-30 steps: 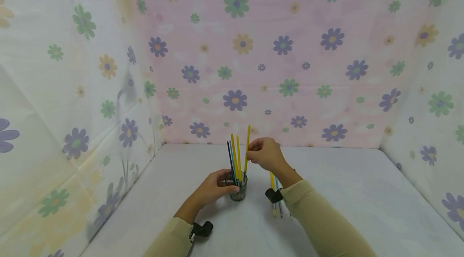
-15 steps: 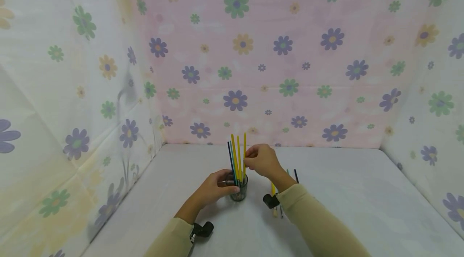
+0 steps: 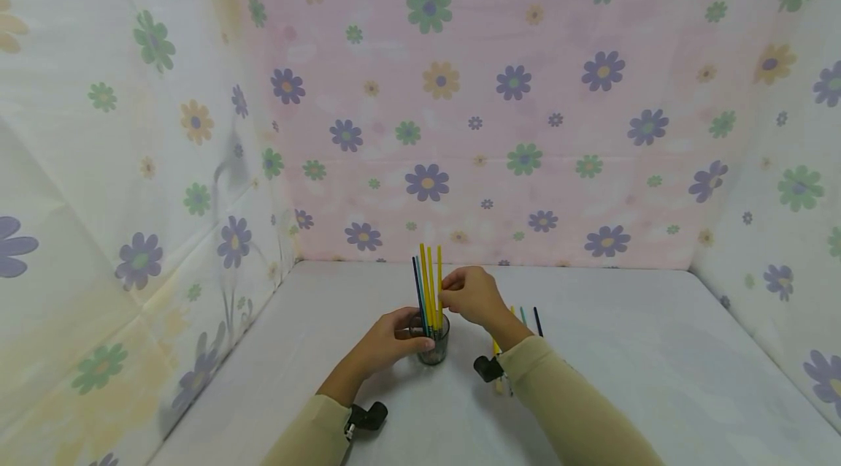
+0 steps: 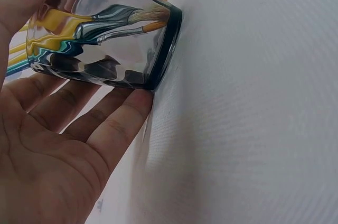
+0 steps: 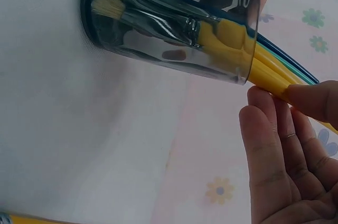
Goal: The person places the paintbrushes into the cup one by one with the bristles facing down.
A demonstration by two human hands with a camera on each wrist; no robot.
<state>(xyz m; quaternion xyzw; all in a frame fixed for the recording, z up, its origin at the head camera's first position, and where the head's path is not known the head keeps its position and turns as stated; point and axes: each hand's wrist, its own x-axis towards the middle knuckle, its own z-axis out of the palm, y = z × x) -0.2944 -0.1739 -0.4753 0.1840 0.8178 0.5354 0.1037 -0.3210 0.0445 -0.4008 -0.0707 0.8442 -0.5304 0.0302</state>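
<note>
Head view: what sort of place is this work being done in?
Probably a screened-off tabletop booth set up for recording: flower-printed sheets enclose the white tabletop on three sides, and a small black camera sits at each wrist. What lies beyond the sheets isn't visible.

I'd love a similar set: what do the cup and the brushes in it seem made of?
The cup looks like smooth glass, possibly plastic: clear, glossy, with the brushes showing through distorted. Their handles look smooth, evenly coloured: painted wood or plastic. The ferrules look like polished metal, silvery with highlights. The bristles, fine tan-to-brown strands, could be hair or synthetic.
</note>
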